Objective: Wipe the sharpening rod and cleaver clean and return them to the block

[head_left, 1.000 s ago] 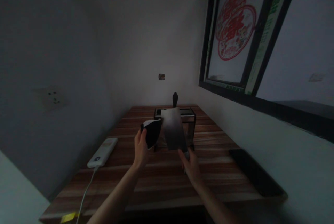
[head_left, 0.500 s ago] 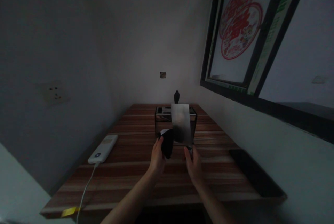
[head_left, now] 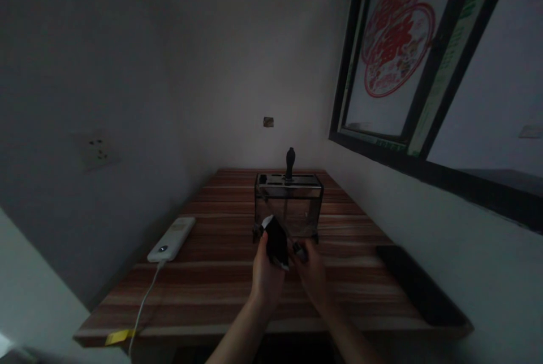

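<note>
My left hand (head_left: 265,276) is closed on a dark cloth (head_left: 276,244) with a white edge, held up in front of me over the wooden table (head_left: 237,290). My right hand (head_left: 313,273) is closed round the handle of a cleaver (head_left: 299,251), right beside the cloth. The blade barely shows: it is turned edge-on or hidden behind the cloth, I cannot tell which. Just beyond both hands stands a clear knife holder (head_left: 288,206) with one black-handled knife (head_left: 290,161) sticking up from its top.
A white power bank (head_left: 172,238) lies at the table's left, its cable (head_left: 144,302) running off the front edge by a yellow tag (head_left: 116,337). A flat black object (head_left: 419,285) lies along the right wall. A window (head_left: 394,42) with a red paper-cut is upper right.
The cleaver's broad blade, upright and facing me before, no longer shows its flat side. My left hand has brought the cloth right and down against the knife, and both hands are closer together.
</note>
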A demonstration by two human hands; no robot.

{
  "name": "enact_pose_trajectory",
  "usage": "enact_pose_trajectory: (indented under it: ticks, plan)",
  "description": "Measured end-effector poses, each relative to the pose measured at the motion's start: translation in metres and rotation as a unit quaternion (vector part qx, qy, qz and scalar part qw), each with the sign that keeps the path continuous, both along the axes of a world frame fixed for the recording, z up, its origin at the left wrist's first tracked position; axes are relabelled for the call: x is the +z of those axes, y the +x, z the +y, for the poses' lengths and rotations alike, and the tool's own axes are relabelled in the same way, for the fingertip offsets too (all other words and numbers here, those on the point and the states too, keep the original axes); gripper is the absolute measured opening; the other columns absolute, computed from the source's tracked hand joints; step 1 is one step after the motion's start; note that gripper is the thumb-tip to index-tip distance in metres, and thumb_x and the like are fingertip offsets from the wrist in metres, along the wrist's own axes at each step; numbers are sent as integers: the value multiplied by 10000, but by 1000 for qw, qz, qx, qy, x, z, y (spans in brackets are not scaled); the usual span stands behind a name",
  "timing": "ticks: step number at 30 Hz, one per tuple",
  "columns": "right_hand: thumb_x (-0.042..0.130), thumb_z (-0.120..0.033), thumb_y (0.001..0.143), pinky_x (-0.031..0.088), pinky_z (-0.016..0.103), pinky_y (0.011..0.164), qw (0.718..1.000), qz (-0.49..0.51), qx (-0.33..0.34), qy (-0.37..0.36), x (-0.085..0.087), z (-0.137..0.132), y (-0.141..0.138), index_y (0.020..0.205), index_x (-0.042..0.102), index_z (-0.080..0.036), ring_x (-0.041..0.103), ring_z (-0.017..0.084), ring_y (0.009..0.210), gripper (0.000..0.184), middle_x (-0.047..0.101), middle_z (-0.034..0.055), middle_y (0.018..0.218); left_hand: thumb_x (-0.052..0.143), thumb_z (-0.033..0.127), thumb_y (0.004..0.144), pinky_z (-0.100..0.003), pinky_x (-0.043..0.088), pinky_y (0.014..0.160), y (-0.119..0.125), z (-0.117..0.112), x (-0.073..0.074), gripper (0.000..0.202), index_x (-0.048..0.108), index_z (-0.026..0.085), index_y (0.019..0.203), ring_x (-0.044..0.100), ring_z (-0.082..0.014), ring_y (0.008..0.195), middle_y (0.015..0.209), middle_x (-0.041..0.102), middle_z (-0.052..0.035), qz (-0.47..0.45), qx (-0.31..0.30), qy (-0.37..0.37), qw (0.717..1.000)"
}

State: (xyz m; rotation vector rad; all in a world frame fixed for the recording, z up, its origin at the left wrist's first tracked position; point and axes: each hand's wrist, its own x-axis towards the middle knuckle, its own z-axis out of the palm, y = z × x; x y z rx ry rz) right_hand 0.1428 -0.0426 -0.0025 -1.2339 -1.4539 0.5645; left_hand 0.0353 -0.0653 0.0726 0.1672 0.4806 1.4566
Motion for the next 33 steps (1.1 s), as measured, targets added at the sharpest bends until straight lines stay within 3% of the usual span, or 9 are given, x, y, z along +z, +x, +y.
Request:
enact_pose_trajectory:
  ticks: [6, 11, 20, 28, 33]
  plan:
    - [551, -320, 795, 462, 337, 832, 997, 8, 71, 36, 2, -5, -11, 1057, 575, -169, 603, 227, 949, 304, 654, 97, 1020, 398, 280, 905, -221, 514, 708, -9, 4, 0, 289, 644, 169, 1011, 665, -142, 809, 926, 707, -44, 16, 34, -2, 999]
    - [576, -292, 775, 440, 394, 893, 997, -10, 50, 52, -6, -4, -11, 1095, 584, -178, 580, 249, 1013, 339, 634, 105, 1087, 416, 322, 889, -239, 505, 722, -14, 8, -5, 316, 620, 181, 1085, 660, -164, 851, 974, 698, -54, 52, 38, 5, 998]
    - [673, -298, 704, 465, 419, 836, 998, -36, 10, 58, -3, -1, -10, 1008, 639, -177, 606, 272, 937, 329, 659, 120, 1004, 470, 311, 863, -214, 489, 693, -17, 23, -7, 256, 643, 184, 1003, 654, -136, 809, 995, 691, -32, 79, 95, 25, 992]
    - [705, -320, 656, 487, 417, 791, 999, 9, 36, 24, -6, 7, -10, 1011, 645, -155, 640, 283, 882, 396, 692, 117, 964, 471, 306, 863, -213, 487, 697, -14, 35, -5, 240, 618, 183, 1006, 647, -137, 832, 997, 685, -28, 103, 106, 18, 989]
    - [662, -355, 695, 499, 359, 665, 998, -26, 53, 11, 0, 11, -13, 872, 680, -148, 653, 267, 743, 273, 708, 102, 815, 485, 323, 850, -226, 499, 675, -12, 40, -1, 235, 616, 186, 988, 655, -142, 783, 949, 697, -26, 120, 91, 47, 987]
